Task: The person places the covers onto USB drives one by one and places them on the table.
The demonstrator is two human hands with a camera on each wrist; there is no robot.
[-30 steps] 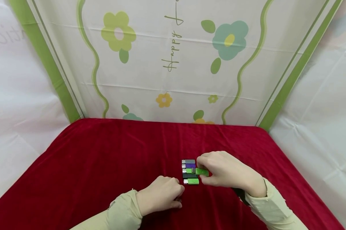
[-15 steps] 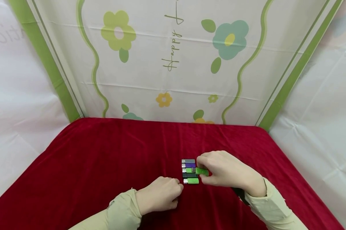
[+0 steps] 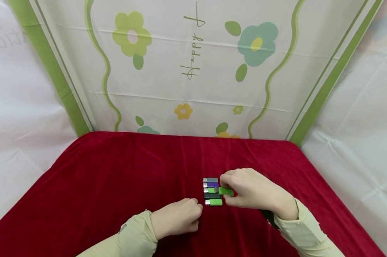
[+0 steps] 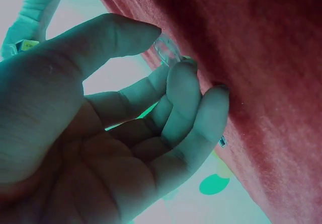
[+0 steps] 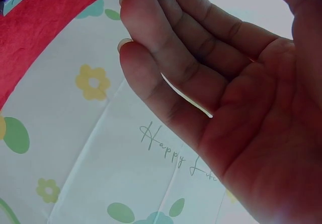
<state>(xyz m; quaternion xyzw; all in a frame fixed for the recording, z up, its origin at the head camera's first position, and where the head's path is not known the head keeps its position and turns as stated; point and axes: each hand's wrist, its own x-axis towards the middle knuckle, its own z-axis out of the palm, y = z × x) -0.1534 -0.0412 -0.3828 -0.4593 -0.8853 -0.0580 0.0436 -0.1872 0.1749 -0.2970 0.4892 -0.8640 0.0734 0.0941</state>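
Note:
My right hand (image 3: 252,189) pinches a green USB flash drive (image 3: 226,192) above the row, its metal plug pointing left. In the right wrist view only a bit of that green drive shows at the fingertips. To the left, my left hand (image 3: 177,218) holds a small clear plastic cap (image 4: 167,50) between thumb and fingertips, hidden in the head view. Several USB drives lie side by side, plugs leftward: a grey drive (image 3: 212,180), a purple drive (image 3: 213,185), a green one partly covered by the held drive, a dark drive (image 3: 211,196) and a nearer bright green drive (image 3: 216,202).
A red velvet cloth (image 3: 142,178) covers the table. Behind it stands a white fabric panel (image 3: 167,71) with printed flowers, and further white panels rise at the left and right sides.
My left hand has turned slightly and drifted a little to the left, away from the row. The right hand and its green drive stay in place.

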